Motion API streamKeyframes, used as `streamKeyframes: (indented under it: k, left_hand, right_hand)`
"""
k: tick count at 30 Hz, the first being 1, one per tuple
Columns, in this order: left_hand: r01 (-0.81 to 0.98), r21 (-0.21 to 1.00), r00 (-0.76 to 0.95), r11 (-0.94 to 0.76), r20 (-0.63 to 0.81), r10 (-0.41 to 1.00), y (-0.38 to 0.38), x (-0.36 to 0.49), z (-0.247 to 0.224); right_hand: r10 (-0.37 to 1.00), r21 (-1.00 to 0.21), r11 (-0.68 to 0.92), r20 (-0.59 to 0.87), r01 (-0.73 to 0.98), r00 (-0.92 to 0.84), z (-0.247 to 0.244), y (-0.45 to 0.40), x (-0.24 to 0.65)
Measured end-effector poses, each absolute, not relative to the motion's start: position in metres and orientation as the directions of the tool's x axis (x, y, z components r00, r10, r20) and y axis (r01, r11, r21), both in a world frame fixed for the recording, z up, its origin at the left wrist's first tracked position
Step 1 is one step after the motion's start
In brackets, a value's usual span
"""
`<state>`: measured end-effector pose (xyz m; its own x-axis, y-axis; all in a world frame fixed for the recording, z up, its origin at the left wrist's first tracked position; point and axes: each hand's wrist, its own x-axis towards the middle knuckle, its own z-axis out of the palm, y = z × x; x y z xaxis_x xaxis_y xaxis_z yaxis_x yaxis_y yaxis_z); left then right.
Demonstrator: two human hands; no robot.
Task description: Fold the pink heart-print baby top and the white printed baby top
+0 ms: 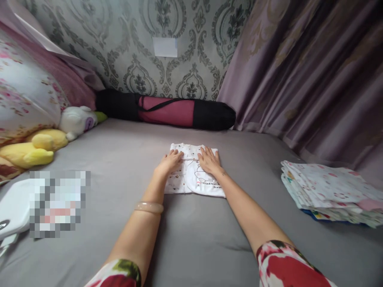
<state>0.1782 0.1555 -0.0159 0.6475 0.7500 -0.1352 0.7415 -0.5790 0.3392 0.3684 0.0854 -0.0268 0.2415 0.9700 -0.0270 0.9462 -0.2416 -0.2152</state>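
Observation:
A small white baby garment (179, 184) with dark specks, a line-drawn animal and lettering lies folded on the grey bed sheet (197, 239). My left hand (172, 162) rests on its left side, palm down with the fingers spread. Across from it, my right hand (209, 160) presses flat on the right side, fingers pointing away from me. Both hands touch the cloth from above and grip nothing. Part of the print is hidden under my right hand.
At right sits a stack of folded printed cloths (326, 187). Yellow and white plush toys (78, 121) and a floral pillow (26, 87) line the left, near a white device (18, 203) with a cable. A black and maroon bag (167, 111) lies along the patterned wall.

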Motion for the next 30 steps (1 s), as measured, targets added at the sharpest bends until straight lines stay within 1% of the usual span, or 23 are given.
streamKeyframes:
  k: [4, 7, 10, 12, 16, 19, 21, 25, 28, 30]
  left_hand:
    - [0.750, 0.348, 0.637, -0.563, -0.152, 0.756, 0.156, 0.177, -0.019]
    - [0.758, 0.349, 0.624, -0.550, -0.143, 0.768, 0.154, 0.176, -0.024]
    - [0.758, 0.336, 0.621, -0.559, -0.110, 0.776, 0.153, 0.176, -0.030]
    - [0.759, 0.324, 0.618, -0.565, -0.084, 0.782, 0.153, 0.175, -0.033]
    - [0.763, 0.303, 0.614, -0.571, -0.064, 0.786, 0.153, 0.175, -0.036]
    - [0.762, 0.285, 0.619, -0.582, -0.054, 0.783, 0.153, 0.174, -0.033]
    - [0.754, 0.278, 0.632, -0.595, -0.060, 0.773, 0.153, 0.173, -0.029]
    - [0.736, 0.268, 0.658, -0.622, -0.066, 0.750, 0.149, 0.166, -0.017]
    - [0.681, 0.242, 0.712, -0.692, 0.004, 0.702, 0.140, 0.154, -0.010]
    - [0.599, 0.244, 0.777, -0.763, 0.054, 0.627, 0.128, 0.141, -0.004]
  right_hand:
    - [0.984, -0.305, -0.177, -0.048, 0.936, 0.171, -0.019, 0.065, 0.365]
    - [0.990, -0.309, -0.138, -0.064, 0.941, 0.124, -0.018, 0.034, 0.354]
    - [0.994, -0.278, -0.028, -0.109, 0.960, -0.002, -0.018, -0.004, 0.340]
    - [0.987, -0.290, 0.053, -0.130, 0.955, -0.094, -0.016, -0.029, 0.331]
    - [0.954, -0.380, 0.176, -0.163, 0.908, -0.253, -0.001, -0.072, 0.320]
    - [0.926, -0.439, 0.247, -0.155, 0.864, -0.344, 0.010, -0.089, 0.322]
    - [0.939, -0.437, 0.249, -0.108, 0.864, -0.325, 0.012, -0.091, 0.330]
    - [0.983, -0.319, 0.173, 0.003, 0.932, -0.181, 0.002, -0.085, 0.355]
    - [0.984, -0.296, 0.178, 0.027, 0.939, -0.178, -0.009, -0.085, 0.373]
    - [0.978, -0.303, 0.207, 0.080, 0.930, -0.191, -0.012, -0.087, 0.381]
